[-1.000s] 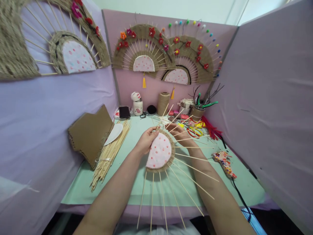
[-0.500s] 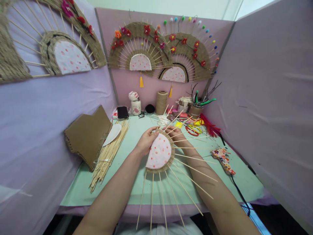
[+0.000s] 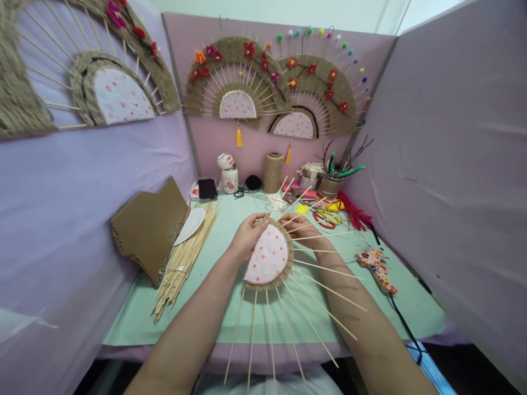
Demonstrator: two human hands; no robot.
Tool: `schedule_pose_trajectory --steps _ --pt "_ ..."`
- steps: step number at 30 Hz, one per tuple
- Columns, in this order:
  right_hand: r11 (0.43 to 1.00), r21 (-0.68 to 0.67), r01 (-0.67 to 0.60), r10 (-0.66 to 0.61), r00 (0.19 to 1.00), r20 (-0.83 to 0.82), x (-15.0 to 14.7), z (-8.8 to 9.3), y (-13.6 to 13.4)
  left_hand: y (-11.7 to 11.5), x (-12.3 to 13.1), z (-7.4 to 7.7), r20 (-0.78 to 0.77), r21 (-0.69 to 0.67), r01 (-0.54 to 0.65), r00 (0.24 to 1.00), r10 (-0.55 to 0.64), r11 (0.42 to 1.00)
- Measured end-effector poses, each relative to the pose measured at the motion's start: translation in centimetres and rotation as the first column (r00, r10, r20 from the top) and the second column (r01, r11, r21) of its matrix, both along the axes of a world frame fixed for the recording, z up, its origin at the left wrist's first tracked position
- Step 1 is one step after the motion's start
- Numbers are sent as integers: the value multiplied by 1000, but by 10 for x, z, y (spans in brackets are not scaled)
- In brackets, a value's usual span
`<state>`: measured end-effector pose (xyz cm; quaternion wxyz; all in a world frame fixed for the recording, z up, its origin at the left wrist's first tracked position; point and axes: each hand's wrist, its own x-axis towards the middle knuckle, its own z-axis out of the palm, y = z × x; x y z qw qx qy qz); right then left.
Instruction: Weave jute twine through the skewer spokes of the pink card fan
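Observation:
A half-round fan piece (image 3: 269, 255), pink dotted cloth edged with jute twine, is held tilted above the table with its straight side to the left. Thin wooden sticks (image 3: 317, 277) fan out from its curved edge to the right and toward me. My left hand (image 3: 248, 236) grips the upper end of the straight side, thumb on the front. At the upper curved edge, my right hand (image 3: 300, 226) is closed behind the sticks. Its fingertips are partly hidden, and they seem to pinch a stick or the twine edge there.
On the left lie a bundle of wooden sticks (image 3: 185, 260), a white half-round piece (image 3: 190, 226) and cardboard (image 3: 150, 225). A twine spool (image 3: 273, 173) stands at the back. Scissors (image 3: 325, 219) and a flower-patterned glue gun (image 3: 376, 269) lie right. Finished fans (image 3: 236, 77) hang on the panels.
The fan piece has turned slightly, its lower sticks swinging a little to the left. My right hand has shifted slightly along the upper edge; my left hand keeps its grip.

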<state>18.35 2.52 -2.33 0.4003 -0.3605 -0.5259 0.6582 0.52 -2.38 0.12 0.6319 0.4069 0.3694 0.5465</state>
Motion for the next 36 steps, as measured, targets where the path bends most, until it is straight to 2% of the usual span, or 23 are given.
schedule_pose_trajectory --steps 3,10,19,29,33,36 --pt "1000 19 15 -14 999 -41 -2 0 0 1 -3 -1 -36 16 -51 998 52 999" --pt "999 46 19 -19 1000 -2 0 1 1 0 -3 3 -19 0 -54 998 54 999" --pt "998 44 42 -44 998 38 5 5 1 0 -3 5 52 -103 39 998 -33 994" --pt "999 5 -39 39 998 59 17 9 2 2 -6 3 75 -118 27 997 -19 993" --pt "998 17 66 -64 994 -92 35 11 11 3 -8 2 77 -116 21 997 -12 993" --pt "970 60 237 -214 942 -258 48 13 20 4 -8 1 76 -118 24 997 -15 993"
